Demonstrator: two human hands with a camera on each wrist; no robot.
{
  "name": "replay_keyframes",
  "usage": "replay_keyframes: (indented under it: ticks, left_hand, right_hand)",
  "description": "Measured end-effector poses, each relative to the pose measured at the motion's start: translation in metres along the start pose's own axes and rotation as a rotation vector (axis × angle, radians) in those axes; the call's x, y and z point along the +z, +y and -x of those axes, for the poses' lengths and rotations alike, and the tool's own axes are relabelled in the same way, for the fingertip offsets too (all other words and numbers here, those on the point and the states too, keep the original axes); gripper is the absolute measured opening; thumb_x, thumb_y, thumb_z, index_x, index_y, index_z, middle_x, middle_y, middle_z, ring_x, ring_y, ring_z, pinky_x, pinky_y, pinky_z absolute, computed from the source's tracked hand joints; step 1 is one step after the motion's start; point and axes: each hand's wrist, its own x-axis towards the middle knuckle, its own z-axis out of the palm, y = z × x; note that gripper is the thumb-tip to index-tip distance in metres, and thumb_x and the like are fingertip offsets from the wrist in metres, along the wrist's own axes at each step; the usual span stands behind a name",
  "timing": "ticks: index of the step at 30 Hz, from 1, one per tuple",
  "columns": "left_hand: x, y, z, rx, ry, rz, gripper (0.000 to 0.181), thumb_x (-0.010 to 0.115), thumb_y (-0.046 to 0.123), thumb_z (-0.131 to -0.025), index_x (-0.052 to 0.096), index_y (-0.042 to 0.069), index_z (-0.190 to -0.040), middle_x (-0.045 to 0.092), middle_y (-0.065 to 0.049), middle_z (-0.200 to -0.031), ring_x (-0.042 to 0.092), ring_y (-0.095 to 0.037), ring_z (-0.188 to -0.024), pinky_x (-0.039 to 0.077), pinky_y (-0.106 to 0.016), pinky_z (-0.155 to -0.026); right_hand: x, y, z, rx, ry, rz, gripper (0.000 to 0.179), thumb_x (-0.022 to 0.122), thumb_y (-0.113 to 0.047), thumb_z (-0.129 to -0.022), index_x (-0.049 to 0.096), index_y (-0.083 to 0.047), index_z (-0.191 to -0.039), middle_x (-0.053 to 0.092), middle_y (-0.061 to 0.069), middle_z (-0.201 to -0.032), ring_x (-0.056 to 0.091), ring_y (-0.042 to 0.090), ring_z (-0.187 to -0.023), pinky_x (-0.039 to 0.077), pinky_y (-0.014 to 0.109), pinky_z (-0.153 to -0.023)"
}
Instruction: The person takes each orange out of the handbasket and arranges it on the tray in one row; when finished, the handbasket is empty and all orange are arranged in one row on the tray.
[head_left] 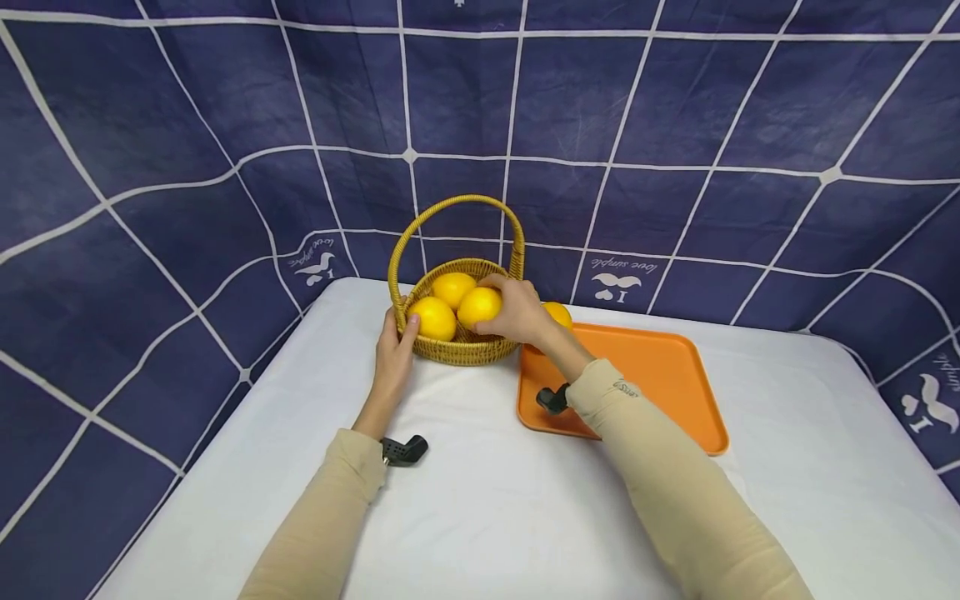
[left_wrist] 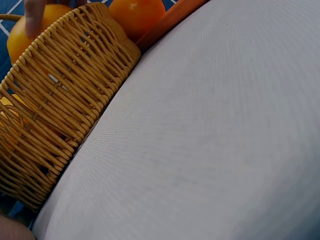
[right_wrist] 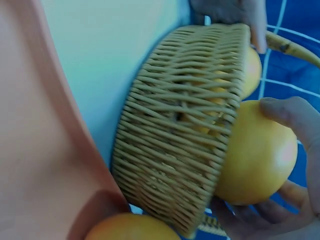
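My right hand (head_left: 522, 312): curled round orange (head_left: 478, 309), mouth of wicker basket (head_left: 467, 356) | my left hand (head_left: 393, 354): gripping basket's left rim

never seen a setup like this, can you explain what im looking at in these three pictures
There is no machine here, just a person's two bare hands. The widest picture comes from a camera on the head, looking forward and down; the other two come from cameras on the left and right wrists. On a white surface stand a wicker basket and an orange tray. The left hand grips the basket's side. The right hand holds a round yellow fruit at the basket's opening. A back fruit and a left fruit lie inside; a fourth fruit is at the tray's far left corner.
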Motion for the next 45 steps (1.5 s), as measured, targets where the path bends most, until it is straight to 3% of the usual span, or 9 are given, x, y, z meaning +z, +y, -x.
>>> replay_keyframes:
  ticks: [7,13,20,29,34,38,45]
  left_hand:
    - [-0.001,0.0,0.0,-0.004,0.008,-0.009,0.06,0.047,0.046,-0.111,0.039,0.015,-0.161,0.045,-0.009,-0.164,0.04,-0.024,-0.154,0.028,-0.044,-0.13]
    - [-0.004,-0.001,0.0,-0.008,-0.005,0.008,0.06,0.047,0.044,-0.111,0.038,0.015,-0.163,0.043,-0.007,-0.166,0.037,-0.023,-0.155,0.026,-0.043,-0.131]
    - [-0.005,0.0,0.001,-0.004,-0.006,0.0,0.059,0.047,0.043,-0.112,0.039,0.014,-0.162,0.043,-0.009,-0.166,0.036,-0.025,-0.156,0.025,-0.044,-0.131]
    - [-0.004,0.0,0.002,-0.024,-0.004,-0.007,0.059,0.046,0.046,-0.112,0.038,0.016,-0.163,0.042,-0.009,-0.166,0.036,-0.024,-0.156,0.024,-0.043,-0.131]
    - [-0.005,0.01,0.003,-0.053,-0.027,0.016,0.058,0.045,0.037,-0.113,0.034,0.012,-0.164,0.039,-0.012,-0.168,0.033,-0.025,-0.158,0.022,-0.042,-0.132]
    - [-0.005,0.024,0.006,-0.069,-0.038,0.025,0.057,0.045,0.029,-0.114,0.033,0.006,-0.164,0.038,-0.016,-0.168,0.032,-0.029,-0.158,0.022,-0.044,-0.132]
    - [0.001,0.006,0.002,-0.04,-0.028,0.031,0.059,0.045,0.039,-0.113,0.034,0.013,-0.164,0.039,-0.011,-0.168,0.033,-0.025,-0.157,0.022,-0.042,-0.132]
  right_hand:
    - [-0.024,-0.001,0.012,-0.045,0.169,-0.095,0.07,0.089,-0.039,-0.08,0.063,-0.014,-0.14,0.069,0.005,-0.135,0.063,0.029,-0.114,0.055,0.045,-0.099]
    - [-0.042,0.007,0.024,-0.023,0.24,-0.104,0.069,0.09,-0.042,-0.078,0.065,-0.016,-0.137,0.07,0.004,-0.131,0.066,0.027,-0.109,0.056,0.045,-0.097]
    - [-0.063,0.029,0.043,0.098,0.334,-0.117,0.071,0.088,-0.044,-0.081,0.063,-0.011,-0.138,0.068,0.009,-0.134,0.06,0.032,-0.115,0.051,0.048,-0.098]
    - [-0.079,0.064,0.066,0.351,0.417,-0.07,0.077,0.08,-0.057,-0.084,0.059,-0.001,-0.134,0.068,0.02,-0.126,0.056,0.041,-0.119,0.054,0.05,-0.094]
    - [-0.078,0.08,0.077,0.448,0.37,-0.037,0.077,0.071,-0.058,-0.09,0.053,0.0,-0.137,0.063,0.024,-0.134,0.05,0.047,-0.126,0.047,0.055,-0.103]
    - [-0.072,0.091,0.082,0.485,0.308,-0.006,0.075,0.066,-0.058,-0.093,0.053,0.003,-0.135,0.064,0.025,-0.127,0.051,0.047,-0.12,0.047,0.055,-0.101]
    - [-0.058,0.104,0.083,0.536,0.14,0.072,0.088,0.053,-0.066,-0.097,0.048,0.008,-0.145,0.063,0.028,-0.12,0.06,0.039,-0.101,0.053,0.039,-0.083]
